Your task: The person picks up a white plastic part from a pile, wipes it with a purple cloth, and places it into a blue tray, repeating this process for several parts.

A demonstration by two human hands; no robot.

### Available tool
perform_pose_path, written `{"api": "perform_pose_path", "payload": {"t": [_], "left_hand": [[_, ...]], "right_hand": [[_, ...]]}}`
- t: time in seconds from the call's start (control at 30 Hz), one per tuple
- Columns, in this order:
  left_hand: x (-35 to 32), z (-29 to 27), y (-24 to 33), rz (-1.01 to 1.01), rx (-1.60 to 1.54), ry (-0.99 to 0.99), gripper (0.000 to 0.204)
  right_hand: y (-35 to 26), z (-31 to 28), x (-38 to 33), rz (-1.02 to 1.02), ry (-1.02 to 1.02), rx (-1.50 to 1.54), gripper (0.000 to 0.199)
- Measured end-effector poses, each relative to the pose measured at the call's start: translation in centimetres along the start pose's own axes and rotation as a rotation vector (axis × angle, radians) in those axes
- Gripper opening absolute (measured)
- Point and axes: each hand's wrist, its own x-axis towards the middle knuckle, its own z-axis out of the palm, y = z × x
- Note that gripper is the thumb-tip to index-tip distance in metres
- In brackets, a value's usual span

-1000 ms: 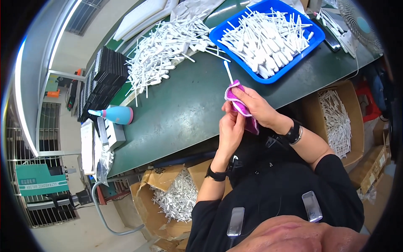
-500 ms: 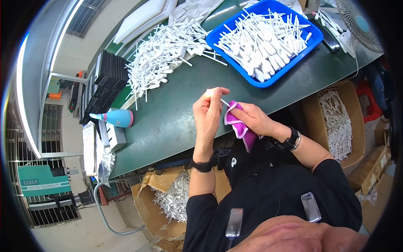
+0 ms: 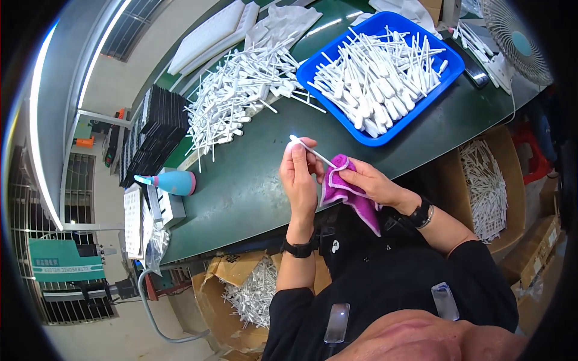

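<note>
A thin white foam-tipped swab (image 3: 319, 156) slants between my two hands above the table's near edge. My left hand (image 3: 300, 180) has its thumb and fingers closed around the swab near its upper left end. The lower end runs into a purple cloth (image 3: 352, 201) with a pale border, which hides it. My right hand (image 3: 378, 185) pinches this cloth around the stick, and the loose part of it hangs down. Just beyond my hands stands a blue tray (image 3: 374, 142) heaped with white swabs (image 3: 379, 78). Farther left, more swabs (image 3: 238, 90) lie in a loose pile.
On the green table (image 3: 235, 180) at the left are a blue-pink squeeze bulb (image 3: 174, 182) and stacked black trays (image 3: 153, 135). A fan (image 3: 516, 42) and a dark phone-like slab (image 3: 475, 72) sit far right. Cardboard boxes (image 3: 515, 198) of white sticks flank me below the table.
More of the swab's white stick shows between my hands now. My left fingers have shifted on it, and the cloth hangs more spread out. The whole view has tilted slightly.
</note>
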Motion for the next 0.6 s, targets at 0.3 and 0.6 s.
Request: {"api": "perform_pose_path", "payload": {"t": [0.3,0.6], "left_hand": [[0.4,-0.2,0.1,0.009,0.078,0.006,0.033],[1.1,-1.9,-0.4,0.086,0.048,0.082,0.033]], "right_hand": [[0.1,-0.1,-0.5,-0.04,0.0,-0.206,0.028],[0.1,0.5,-0.2,0.082,-0.08,-0.224,0.024]]}}
